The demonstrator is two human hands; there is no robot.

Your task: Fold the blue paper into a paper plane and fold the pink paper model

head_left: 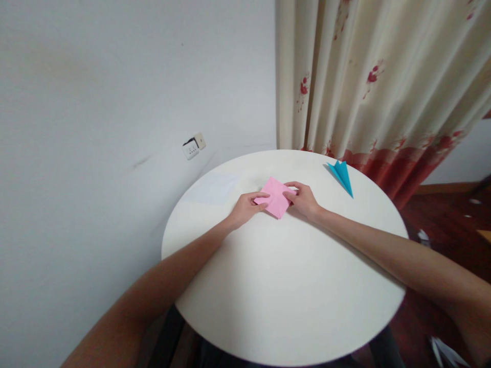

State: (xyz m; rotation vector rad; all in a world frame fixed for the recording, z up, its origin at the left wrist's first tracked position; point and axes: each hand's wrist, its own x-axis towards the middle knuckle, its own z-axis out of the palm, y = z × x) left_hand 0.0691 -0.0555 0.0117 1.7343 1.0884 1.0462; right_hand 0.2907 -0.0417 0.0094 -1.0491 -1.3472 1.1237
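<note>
A pink sheet of folded paper [275,198], diamond-shaped from here, is held between my two hands just over the white round table [284,286]. Its left corner is pinched by my left hand [247,207], thumb and fingers closed on it. On the opposite corner, my right hand [303,198] grips the paper with the thumb on top and fingers behind. Faint crease lines cross the paper's surface. The fingers beneath it are partly hidden.
A blue paper plane [342,177] lies at the table's back right. Toward the back left rests a white sheet [215,188]. A wall with a socket [191,149] borders the left side, and a floral curtain [368,82] hangs behind.
</note>
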